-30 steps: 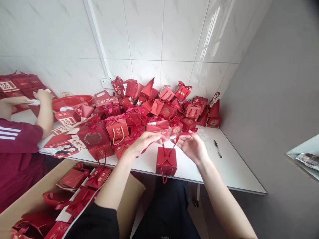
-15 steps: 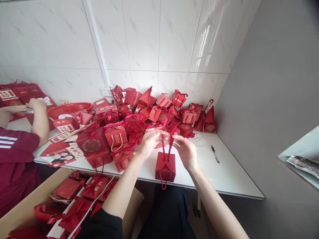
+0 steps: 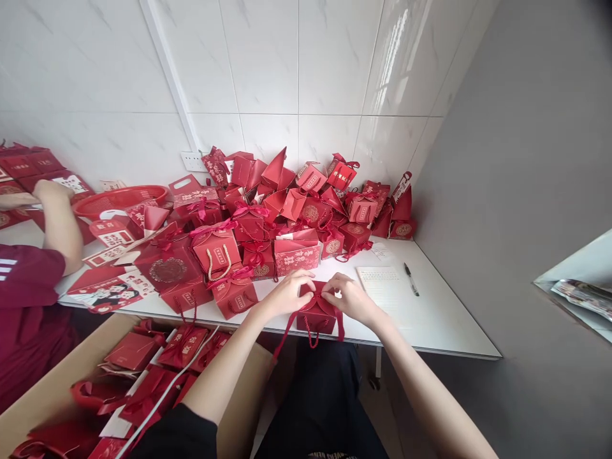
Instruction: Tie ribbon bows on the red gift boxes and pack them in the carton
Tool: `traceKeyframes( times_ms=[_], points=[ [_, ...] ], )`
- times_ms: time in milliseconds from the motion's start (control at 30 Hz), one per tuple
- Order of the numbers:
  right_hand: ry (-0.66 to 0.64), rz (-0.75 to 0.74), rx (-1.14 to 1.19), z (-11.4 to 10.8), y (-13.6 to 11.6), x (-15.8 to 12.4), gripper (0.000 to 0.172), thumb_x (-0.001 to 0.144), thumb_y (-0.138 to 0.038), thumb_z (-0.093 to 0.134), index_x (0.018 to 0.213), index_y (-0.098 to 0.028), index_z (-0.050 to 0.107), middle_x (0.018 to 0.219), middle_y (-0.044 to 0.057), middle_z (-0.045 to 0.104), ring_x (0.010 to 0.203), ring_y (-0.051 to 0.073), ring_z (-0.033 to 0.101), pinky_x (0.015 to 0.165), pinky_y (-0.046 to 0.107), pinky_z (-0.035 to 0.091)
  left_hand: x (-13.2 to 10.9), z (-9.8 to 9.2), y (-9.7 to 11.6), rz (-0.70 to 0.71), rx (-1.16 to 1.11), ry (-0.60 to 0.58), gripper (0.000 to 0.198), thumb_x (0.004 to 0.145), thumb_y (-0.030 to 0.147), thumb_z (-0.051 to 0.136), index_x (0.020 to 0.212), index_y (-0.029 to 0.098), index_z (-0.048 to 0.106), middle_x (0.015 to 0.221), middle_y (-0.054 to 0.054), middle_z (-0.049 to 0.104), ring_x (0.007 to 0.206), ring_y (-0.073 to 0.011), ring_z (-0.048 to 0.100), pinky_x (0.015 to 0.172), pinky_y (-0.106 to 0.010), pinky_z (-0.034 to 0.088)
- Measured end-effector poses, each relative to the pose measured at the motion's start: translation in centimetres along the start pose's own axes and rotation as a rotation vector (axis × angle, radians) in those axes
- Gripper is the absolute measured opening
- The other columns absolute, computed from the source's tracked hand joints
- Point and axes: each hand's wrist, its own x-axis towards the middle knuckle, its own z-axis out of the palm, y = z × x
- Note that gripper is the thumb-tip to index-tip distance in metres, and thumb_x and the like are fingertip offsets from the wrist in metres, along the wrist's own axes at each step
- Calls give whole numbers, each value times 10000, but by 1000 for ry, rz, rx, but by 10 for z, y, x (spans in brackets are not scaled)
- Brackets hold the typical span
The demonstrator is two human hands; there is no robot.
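A small red gift box point(image 3: 316, 320) stands at the table's front edge, directly before me, with a twisted cord handle hanging down its front. On top of it, my left hand point(image 3: 292, 294) pinches the red ribbon point(image 3: 287, 336) from the left. From the right, my right hand point(image 3: 350, 297) pinches the same ribbon close to the middle of the lid. The ribbon's loose ends drape down either side of the box. My fingers partly hide where the ribbon crosses.
Many red gift boxes point(image 3: 255, 223) are heaped along the wall. To the right lie a notepad point(image 3: 380, 284) and a pen point(image 3: 411, 279). A carton point(image 3: 43, 398) of red boxes sits lower left. Another person's arm point(image 3: 62, 223) works at far left, near a red basket point(image 3: 119, 203).
Both hands have come down from above the box to its lid, closer together. The ribbon ends, held upright before, now hang at the sides. The view has shifted slightly.
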Motion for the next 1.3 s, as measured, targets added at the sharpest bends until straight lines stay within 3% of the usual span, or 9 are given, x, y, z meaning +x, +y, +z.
traceKeyframes(
  times_ms=[233,433,600,833,1067,1300],
  points=[
    [-62,50,-451,10,-13,-4,147,813,-170,531,767,-186,670,793,55,576,801,189,562,712,285,425,-4,8,-12,0,36,-22,107,805,218,495,814,195,598,1129,-63,531,1094,-197,516,993,-349,368],
    [-121,95,-618,11,-22,2,155,822,-198,510,750,-165,643,812,73,580,778,202,568,694,303,417,-3,11,-11,15,123,-20,109,801,204,505,796,195,613,1067,-59,533,1068,-203,505,969,-351,389],
    [-92,64,-568,16,-17,0,126,796,-147,498,712,-164,591,782,56,551,679,176,537,646,296,419,-3,11,-1,17,193,-18,78,763,182,538,770,199,614,1039,-46,545,1051,-215,494,950,-366,401],
    [176,4,-302,30,1,-13,127,737,-87,526,676,-197,508,760,35,496,683,164,506,627,269,447,1,12,8,57,240,-16,66,761,162,538,714,194,571,1021,-36,550,1033,-216,476,920,-363,404],
    [122,24,-222,23,-2,-17,26,813,-187,551,787,-194,549,829,56,531,761,189,531,695,319,477,-3,16,-2,74,75,-69,80,848,172,444,830,205,515,1115,-61,495,1129,-200,441,971,-359,388],
    [138,-37,-304,28,-3,-19,131,838,-139,489,724,-191,526,773,57,531,737,191,486,679,322,456,-6,20,-6,49,-11,-96,70,870,175,419,843,209,475,1171,-68,460,1182,-190,406,1015,-362,354]
  ],
)
